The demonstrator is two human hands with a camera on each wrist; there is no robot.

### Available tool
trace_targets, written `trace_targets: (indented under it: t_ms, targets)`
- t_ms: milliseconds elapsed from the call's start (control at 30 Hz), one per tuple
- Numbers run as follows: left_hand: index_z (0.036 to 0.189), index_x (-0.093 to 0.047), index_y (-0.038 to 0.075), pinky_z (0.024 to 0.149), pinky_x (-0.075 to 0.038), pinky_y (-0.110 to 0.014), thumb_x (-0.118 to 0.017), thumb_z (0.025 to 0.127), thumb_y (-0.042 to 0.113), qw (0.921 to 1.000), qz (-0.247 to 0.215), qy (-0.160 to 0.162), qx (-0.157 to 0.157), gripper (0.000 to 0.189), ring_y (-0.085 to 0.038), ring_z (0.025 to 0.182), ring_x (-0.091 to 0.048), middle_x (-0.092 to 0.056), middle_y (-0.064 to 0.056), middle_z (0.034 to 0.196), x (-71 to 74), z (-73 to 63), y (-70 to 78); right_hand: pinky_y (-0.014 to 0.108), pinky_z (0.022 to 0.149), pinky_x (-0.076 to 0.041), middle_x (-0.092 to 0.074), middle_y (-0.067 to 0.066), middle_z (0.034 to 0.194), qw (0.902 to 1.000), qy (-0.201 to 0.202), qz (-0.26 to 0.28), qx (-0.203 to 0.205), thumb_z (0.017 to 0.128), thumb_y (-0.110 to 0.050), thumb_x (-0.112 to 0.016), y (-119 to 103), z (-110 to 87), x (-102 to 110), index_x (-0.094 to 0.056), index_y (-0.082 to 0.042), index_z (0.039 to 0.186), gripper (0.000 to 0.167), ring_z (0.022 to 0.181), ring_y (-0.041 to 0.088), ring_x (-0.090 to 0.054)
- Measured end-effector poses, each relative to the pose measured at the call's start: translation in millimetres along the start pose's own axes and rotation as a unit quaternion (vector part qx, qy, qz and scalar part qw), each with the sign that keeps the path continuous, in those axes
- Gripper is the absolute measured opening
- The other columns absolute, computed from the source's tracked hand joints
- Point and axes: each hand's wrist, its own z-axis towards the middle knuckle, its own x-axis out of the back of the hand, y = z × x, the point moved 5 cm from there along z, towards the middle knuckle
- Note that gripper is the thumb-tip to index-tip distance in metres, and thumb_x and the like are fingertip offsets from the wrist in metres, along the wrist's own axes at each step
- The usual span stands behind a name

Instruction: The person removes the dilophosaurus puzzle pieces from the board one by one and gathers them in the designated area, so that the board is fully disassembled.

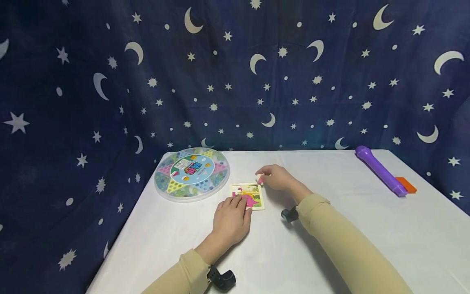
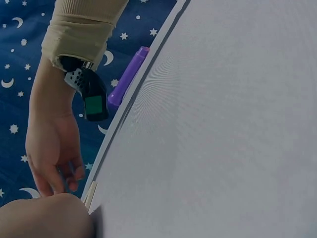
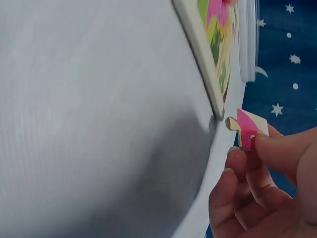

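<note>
A small square jigsaw puzzle with a pale frame and a pink figure on a green and yellow scene lies flat on the table. My left hand rests over its lower left part, fingertips on the picture, hiding that corner. Just off the frame's upper right corner, my right hand pinches a puzzle piece between thumb and fingers. Pink, with a pale edge and a rounded tab, the piece is held above the table in the right wrist view. At the picture's upper left, a pale patch shows around a small pink shape.
A round, clear-lidded Chinese checkers set stands left of the puzzle. Toward the table's far right lie a purple tube-shaped object and a flat orange item. A dark starry curtain hangs behind the white table.
</note>
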Motion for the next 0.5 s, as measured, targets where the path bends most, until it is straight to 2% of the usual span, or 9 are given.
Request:
trace_targets:
  t_ms: [100, 267, 500]
  targets:
    - [0.131, -0.068, 0.006, 0.102, -0.045, -0.047, -0.054, 0.103, 0.035, 1.0000, -0.003, 0.005, 0.001, 0.043, -0.030, 0.124, -0.057, -0.065, -0.011, 0.132, -0.3, -0.7, -0.3, 0.052, 0.100, -0.049, -0.066, 0.018, 0.127, 0.9999, 0.002, -0.006, -0.013, 0.100, -0.019, -0.064, 8.6, 0.8, 2.3, -0.070, -0.010, 0.128, 0.029, 0.118, 0.036, -0.061]
    - [0.129, -0.069, 0.007, 0.101, -0.046, -0.047, -0.057, 0.102, 0.036, 0.9999, -0.007, 0.013, 0.002, 0.042, -0.029, 0.121, -0.058, -0.065, -0.011, 0.128, -0.5, -0.4, -0.3, 0.044, 0.085, -0.054, -0.069, 0.014, 0.107, 0.9991, 0.018, -0.022, -0.031, 0.097, -0.017, -0.069, 19.2, 1.2, 5.9, -0.069, -0.004, 0.117, 0.023, 0.098, 0.030, -0.064]
    - [0.125, -0.071, 0.008, 0.099, -0.047, -0.046, -0.058, 0.101, 0.035, 0.9996, -0.006, 0.026, 0.004, 0.039, -0.028, 0.116, -0.059, -0.066, -0.009, 0.123, 1.5, -0.9, -1.0, 0.049, 0.094, -0.050, -0.069, 0.014, 0.106, 0.9979, 0.036, -0.050, -0.021, 0.098, -0.018, -0.068, 27.7, 3.9, 6.9, -0.071, -0.004, 0.112, 0.020, 0.101, 0.032, -0.063]
